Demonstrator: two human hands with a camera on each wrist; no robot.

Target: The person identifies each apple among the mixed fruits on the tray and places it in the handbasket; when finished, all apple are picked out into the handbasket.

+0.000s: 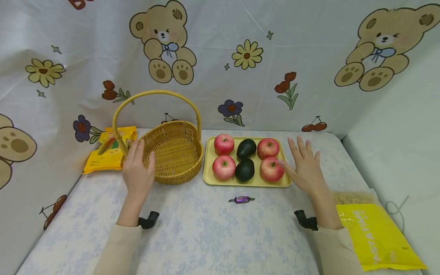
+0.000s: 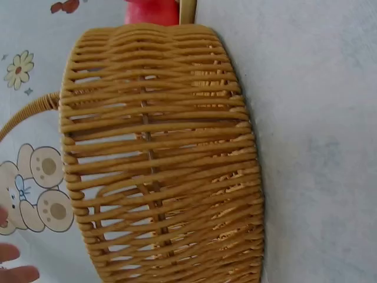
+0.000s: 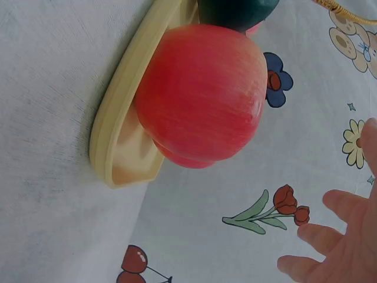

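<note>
My left hand [image 1: 138, 170] is at the left front side of a wicker basket [image 1: 178, 177] with a tall arched handle; its fingers are straight and hold nothing. Whether they touch the basket I cannot tell. The basket's woven wall [image 2: 159, 153] fills much of the left wrist view. My right hand [image 1: 306, 168] has its fingers spread beside the right end of a yellow tray [image 1: 252, 183], near a red apple [image 1: 271, 170]. On the tray sit several red apples, one large in the right wrist view, and two dark avocados [image 1: 245, 170]. Nothing is held by the right hand.
A purple wrapped candy [image 1: 242, 199] lies in front of the tray. Behind the left hand leans a yellow snack bag [image 1: 108, 152]. A yellow pasta bag [image 1: 374, 233] lies at the right, beside the right forearm. A bear-print cloth [image 1: 213, 34] hangs at the back.
</note>
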